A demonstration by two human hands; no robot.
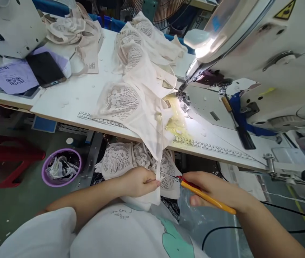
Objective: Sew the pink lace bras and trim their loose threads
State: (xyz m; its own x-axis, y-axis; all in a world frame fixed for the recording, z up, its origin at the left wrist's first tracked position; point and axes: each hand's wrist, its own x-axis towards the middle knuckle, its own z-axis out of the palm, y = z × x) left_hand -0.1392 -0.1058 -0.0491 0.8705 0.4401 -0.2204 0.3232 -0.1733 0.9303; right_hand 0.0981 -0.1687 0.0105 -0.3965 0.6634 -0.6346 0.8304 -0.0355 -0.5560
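Observation:
My left hand (pixel 141 182) is closed, pinching the thin white strap (pixel 158 169) of a cream lace bra (pixel 122 100) that drapes over the table's front edge. In my right hand (pixel 209 184) are snips (pixel 207 197) with orange and red handles. Their thin metal blades point left and reach the strap just beside my left fingertips; whether they touch it I cannot tell. More lace bras (pixel 117 159) lie on my lap below the table edge, partly hidden by my left hand and the hanging piece.
A sewing machine (pixel 249 46) with a lit lamp stands at right, a black-bladed tool (pixel 244 134) on its bed. Further bras (pixel 147 39) lie at the back. A phone (pixel 46 68) rests on purple paper at left. Below are a purple bin (pixel 43 172) and red stool (pixel 9 143).

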